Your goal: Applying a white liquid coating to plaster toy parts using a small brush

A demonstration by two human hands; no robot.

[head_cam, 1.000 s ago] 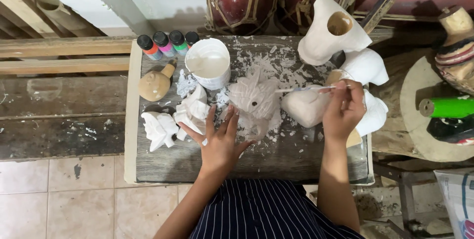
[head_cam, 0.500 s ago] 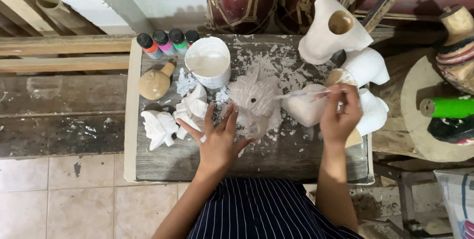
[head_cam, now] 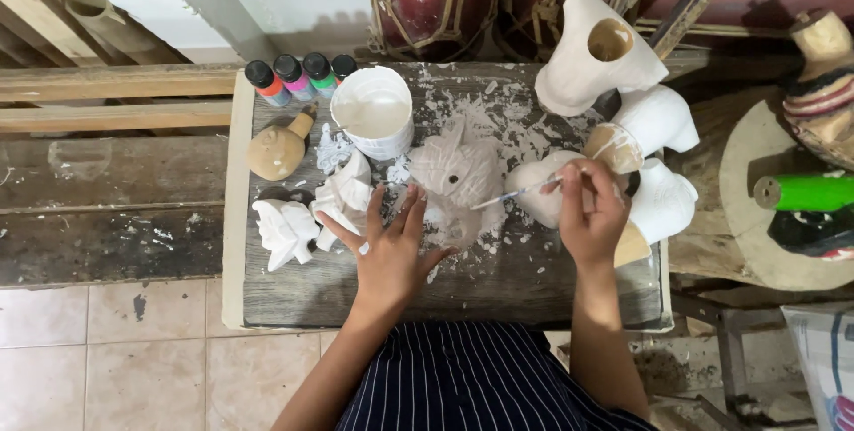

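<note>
The right hand [head_cam: 592, 217] pinches a thin paintbrush [head_cam: 516, 193], its tip touching the white carved figure [head_cam: 454, 173] mid-table; the left hand [head_cam: 390, 249], fingers spread, rests flat just near of it

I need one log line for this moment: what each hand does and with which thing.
left hand: flat on table, beside white carved figure | right hand: holds thin paintbrush, tip at figure | white paint cup: behind figure
</note>
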